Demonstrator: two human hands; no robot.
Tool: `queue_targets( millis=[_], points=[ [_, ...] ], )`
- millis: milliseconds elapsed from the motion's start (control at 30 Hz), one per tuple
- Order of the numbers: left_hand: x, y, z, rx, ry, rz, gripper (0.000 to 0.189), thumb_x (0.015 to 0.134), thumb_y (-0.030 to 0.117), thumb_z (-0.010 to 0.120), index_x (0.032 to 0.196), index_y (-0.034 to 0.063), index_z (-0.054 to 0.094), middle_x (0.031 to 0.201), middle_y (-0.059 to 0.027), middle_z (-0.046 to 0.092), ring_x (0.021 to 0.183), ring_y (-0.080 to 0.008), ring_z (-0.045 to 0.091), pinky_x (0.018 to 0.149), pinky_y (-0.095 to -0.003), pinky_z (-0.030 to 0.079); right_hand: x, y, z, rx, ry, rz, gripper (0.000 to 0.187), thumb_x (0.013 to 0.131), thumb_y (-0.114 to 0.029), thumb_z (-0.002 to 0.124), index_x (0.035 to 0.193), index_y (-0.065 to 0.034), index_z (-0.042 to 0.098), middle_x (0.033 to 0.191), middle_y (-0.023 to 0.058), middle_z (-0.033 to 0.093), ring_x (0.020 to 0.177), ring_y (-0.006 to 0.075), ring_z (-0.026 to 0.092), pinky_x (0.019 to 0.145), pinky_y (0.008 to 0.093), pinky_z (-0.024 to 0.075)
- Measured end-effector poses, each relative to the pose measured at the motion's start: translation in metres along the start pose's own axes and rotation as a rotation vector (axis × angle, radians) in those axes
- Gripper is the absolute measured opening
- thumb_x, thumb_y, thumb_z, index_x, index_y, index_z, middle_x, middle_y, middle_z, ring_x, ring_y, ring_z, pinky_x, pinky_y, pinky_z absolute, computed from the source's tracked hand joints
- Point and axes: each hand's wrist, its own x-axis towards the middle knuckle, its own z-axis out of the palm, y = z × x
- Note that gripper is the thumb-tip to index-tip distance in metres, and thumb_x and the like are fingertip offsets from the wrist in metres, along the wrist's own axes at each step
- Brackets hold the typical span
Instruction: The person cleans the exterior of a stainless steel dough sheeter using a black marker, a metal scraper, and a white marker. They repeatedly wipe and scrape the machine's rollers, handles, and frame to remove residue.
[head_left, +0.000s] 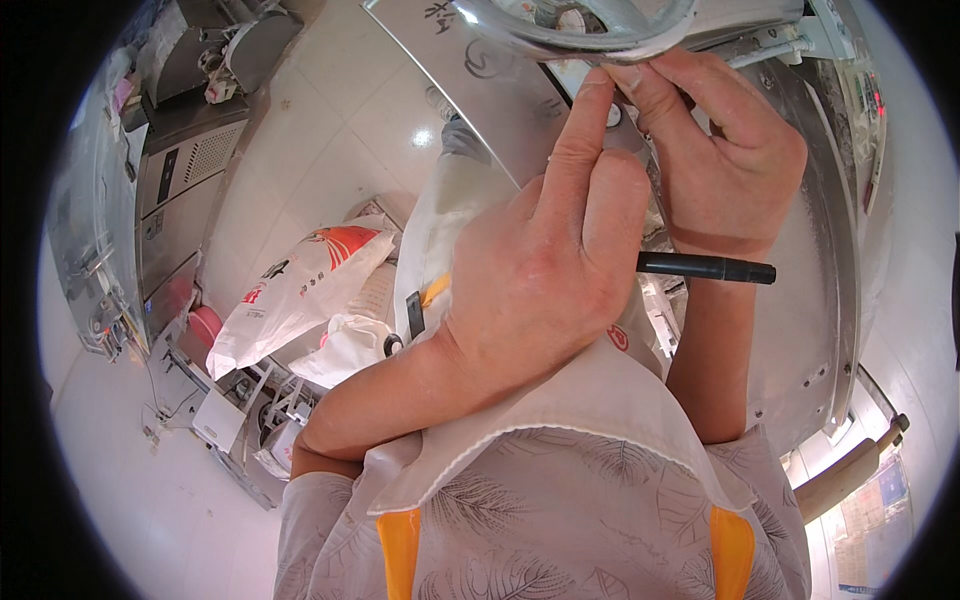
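Observation:
My left hand (555, 247) is in the middle of the view, back upward, closed around a black marker pen (705, 268). The pen sticks out sideways to the right from the fist. My left index finger points up, its tip just under the shiny metal rim (600, 49) of a machine. My right hand (720, 150) is beside it at the upper right, with fingertips pinched against the underside of that rim. Whether they hold something small is hidden. A small round fitting (613, 115) shows between the hands. Behind them lies a metal panel (495, 82) with dark handwritten marks.
A white printed sack (300, 292) sits on the tiled floor (337, 97) to the left. Steel cabinets (184, 172) stand farther left. A broad metal panel (799, 322) curves along the right. I wear a white apron (570, 405) with orange straps.

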Motion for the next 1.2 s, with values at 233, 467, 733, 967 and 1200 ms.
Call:
queue_targets(
  millis=[233,467,733,967,1200],
  points=[
    [0.001,0.000,0.001,0.014,0.026,0.012,0.017,0.076,-0.001,0.063,0.084,0.0018,0.049,0.130,-0.0301,0.064,0.055,-0.0151,0.060,0.044,-0.0290,0.046,0.000,0.005,0.002,0.075,0.009,0.015,0.017,0.087,-0.002,0.079,0.104,0.0013,0.079,0.087,0.0041,0.075,0.071,0.0080,0.063,0.064,0.0219,0.0503],
    [0.000,0.000,0.001,-0.001,0.039,0.025,0.017,0.076,0.000,0.064,0.086,0.0015,0.050,0.129,-0.0293,0.065,0.057,-0.0158,0.062,0.045,-0.0286,0.047,-0.002,0.002,0.000,0.120,0.002,0.087,0.018,0.088,-0.003,0.080,0.105,0.0016,0.079,0.088,0.0038,0.075,0.070,0.0074,0.062,0.063,0.0217,0.0496],
    [0.000,0.005,-0.003,-0.016,-0.022,-0.073,0.020,0.081,-0.011,0.067,0.092,0.0010,0.055,0.129,-0.0208,0.069,0.062,-0.0190,0.066,0.043,-0.0294,0.048,-0.002,-0.001,0.002,0.068,0.033,0.106,0.018,0.087,-0.004,0.080,0.104,0.0019,0.078,0.089,0.0040,0.076,0.074,0.0079,0.065,0.066,0.0220,0.0522],
    [-0.002,0.005,-0.005,0.006,-0.031,-0.077,0.022,0.080,-0.012,0.066,0.093,0.0032,0.056,0.128,-0.0198,0.070,0.067,-0.0202,0.069,0.046,-0.0300,0.050,-0.002,0.002,0.003,0.023,0.024,0.038,0.017,0.087,-0.005,0.081,0.103,0.0014,0.079,0.090,0.0035,0.077,0.077,0.0074,0.066,0.069,0.0218,0.0535],
    [-0.003,0.007,-0.004,-0.004,-0.016,-0.103,0.026,0.078,-0.013,0.067,0.094,0.0044,0.056,0.129,-0.0198,0.070,0.075,-0.0254,0.072,0.048,-0.0307,0.052,-0.003,-0.012,0.005,0.095,0.044,0.121,0.014,0.089,-0.007,0.077,0.101,0.0007,0.078,0.085,0.0062,0.076,0.073,0.0090,0.066,0.067,0.0232,0.0524]
  ],
)
